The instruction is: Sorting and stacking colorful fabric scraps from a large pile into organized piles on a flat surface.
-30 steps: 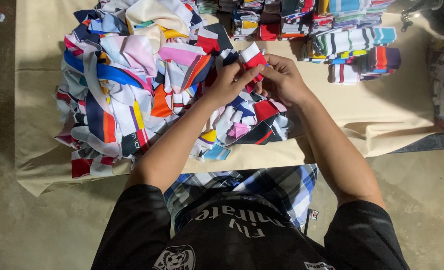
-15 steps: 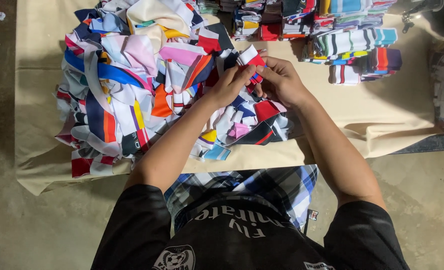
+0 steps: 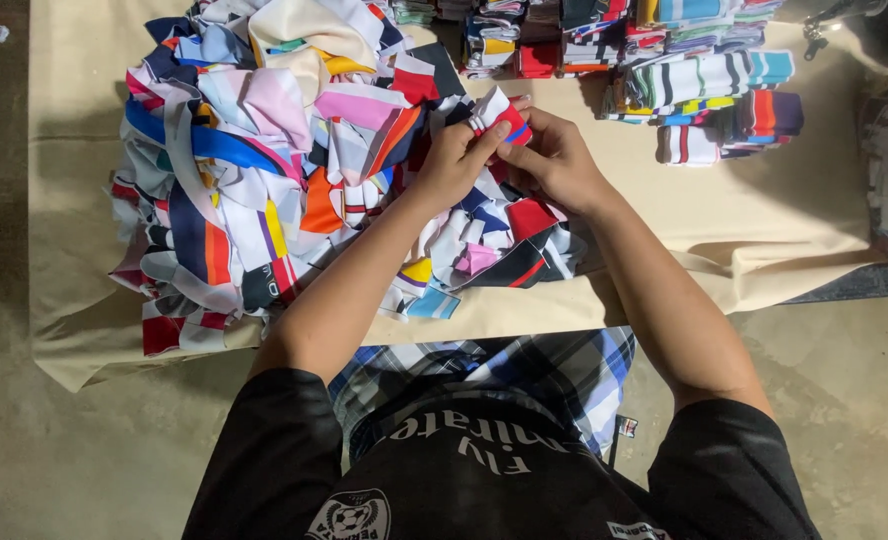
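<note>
Both my left hand and right hand pinch a small red-white fabric strip, held between them above the scrap pile.

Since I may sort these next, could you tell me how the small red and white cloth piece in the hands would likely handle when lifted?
The cloth piece is probably floppy: it bends between the left hand and right hand. It seems light, since fingertips alone pinch it. It is unlikely to roll or break, going by the limp scraps in the pile.
</note>
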